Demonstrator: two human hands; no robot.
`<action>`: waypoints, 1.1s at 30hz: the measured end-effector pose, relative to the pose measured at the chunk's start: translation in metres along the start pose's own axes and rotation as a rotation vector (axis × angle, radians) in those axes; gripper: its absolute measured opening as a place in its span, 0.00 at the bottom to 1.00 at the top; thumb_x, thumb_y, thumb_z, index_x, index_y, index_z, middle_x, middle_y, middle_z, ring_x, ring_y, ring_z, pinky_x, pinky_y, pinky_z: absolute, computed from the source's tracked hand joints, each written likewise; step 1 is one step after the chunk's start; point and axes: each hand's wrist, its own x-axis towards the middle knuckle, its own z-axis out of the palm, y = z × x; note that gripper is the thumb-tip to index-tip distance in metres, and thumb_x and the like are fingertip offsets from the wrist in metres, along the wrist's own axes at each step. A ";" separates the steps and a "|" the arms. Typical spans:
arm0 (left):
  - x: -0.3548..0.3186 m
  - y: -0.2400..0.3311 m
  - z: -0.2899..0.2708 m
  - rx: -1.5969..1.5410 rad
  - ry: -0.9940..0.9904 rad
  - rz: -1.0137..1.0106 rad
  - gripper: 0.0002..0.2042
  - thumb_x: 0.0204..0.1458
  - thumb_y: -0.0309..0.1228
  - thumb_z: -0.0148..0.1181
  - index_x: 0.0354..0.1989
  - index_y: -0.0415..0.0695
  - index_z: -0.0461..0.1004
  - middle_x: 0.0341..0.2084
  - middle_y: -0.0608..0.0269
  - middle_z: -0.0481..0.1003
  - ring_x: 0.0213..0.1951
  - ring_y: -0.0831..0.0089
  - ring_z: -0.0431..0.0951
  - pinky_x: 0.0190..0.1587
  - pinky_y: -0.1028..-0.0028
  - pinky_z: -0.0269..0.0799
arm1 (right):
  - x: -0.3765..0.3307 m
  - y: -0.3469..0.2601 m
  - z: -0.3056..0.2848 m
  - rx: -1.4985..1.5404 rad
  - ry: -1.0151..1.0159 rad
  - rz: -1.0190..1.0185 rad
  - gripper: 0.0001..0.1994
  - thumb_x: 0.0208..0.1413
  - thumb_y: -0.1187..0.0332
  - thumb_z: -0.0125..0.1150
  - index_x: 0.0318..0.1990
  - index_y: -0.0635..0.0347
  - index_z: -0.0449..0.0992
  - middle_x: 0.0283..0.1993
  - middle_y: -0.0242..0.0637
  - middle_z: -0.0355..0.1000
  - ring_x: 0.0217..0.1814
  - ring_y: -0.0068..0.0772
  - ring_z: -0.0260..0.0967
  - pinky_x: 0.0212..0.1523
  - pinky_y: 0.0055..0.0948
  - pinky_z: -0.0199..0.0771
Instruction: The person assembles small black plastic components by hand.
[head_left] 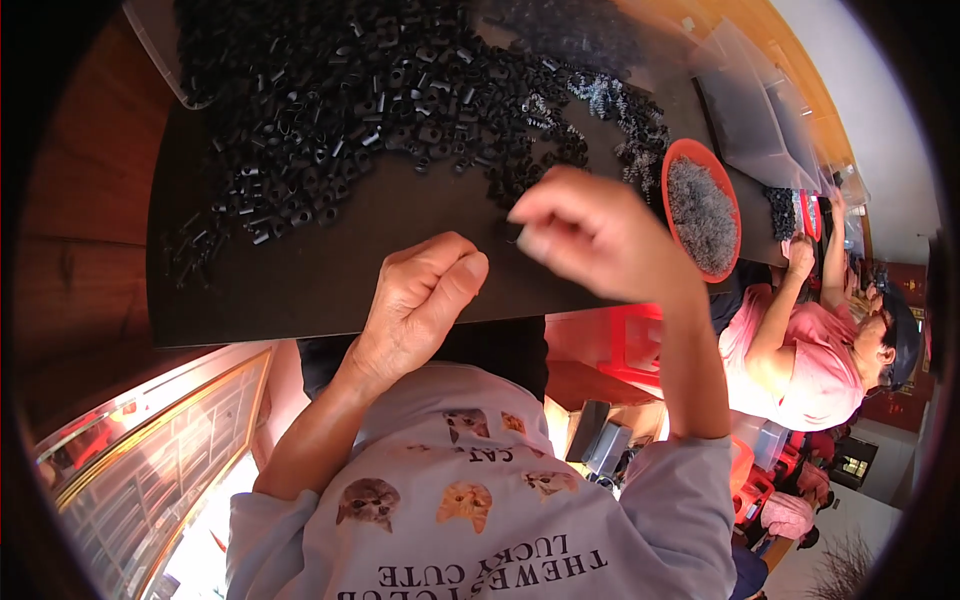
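My left hand [425, 300] is closed in a fist above the front part of the dark table, its thumb pressed along the curled fingers. Whatever it may hold is hidden. My right hand [595, 235], blurred by motion, is to its right with fingers curled and bent toward the thumb. A tiny dark speck shows by its fingertips, too small to name. Beyond both hands spreads a large heap of small black tubular parts [350, 120]. Small silvery coiled pieces [605, 95] lie at the heap's right side, beyond my right hand.
Right of my right hand, a red bowl [703, 210] holds many small translucent grey pieces. The dark table [400, 205] ends just before my body. Clear plastic bins [755, 110] stand at the far right. A co-worker in pink [800, 345] works at the table on the right.
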 end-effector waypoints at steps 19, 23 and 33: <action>-0.001 0.002 0.000 -0.190 0.059 -0.035 0.15 0.66 0.38 0.46 0.37 0.38 0.71 0.24 0.67 0.73 0.22 0.84 0.66 0.25 0.82 0.63 | 0.021 0.086 -0.059 -0.633 0.217 0.248 0.08 0.52 0.75 0.60 0.40 0.62 0.76 0.39 0.42 0.73 0.40 0.44 0.73 0.42 0.35 0.73; -0.001 0.002 0.000 -0.175 0.065 -0.020 0.14 0.66 0.37 0.47 0.37 0.38 0.71 0.24 0.67 0.73 0.22 0.84 0.67 0.25 0.82 0.64 | 0.034 0.086 -0.054 -0.642 0.181 0.222 0.07 0.53 0.73 0.59 0.40 0.61 0.76 0.39 0.41 0.73 0.41 0.47 0.72 0.42 0.38 0.72; 0.000 0.002 0.000 -0.179 0.049 -0.003 0.13 0.66 0.36 0.47 0.36 0.38 0.71 0.24 0.67 0.73 0.22 0.84 0.67 0.26 0.82 0.64 | 0.052 0.078 -0.057 -0.782 0.006 0.434 0.04 0.49 0.72 0.55 0.32 0.60 0.72 0.37 0.41 0.73 0.41 0.49 0.71 0.40 0.41 0.70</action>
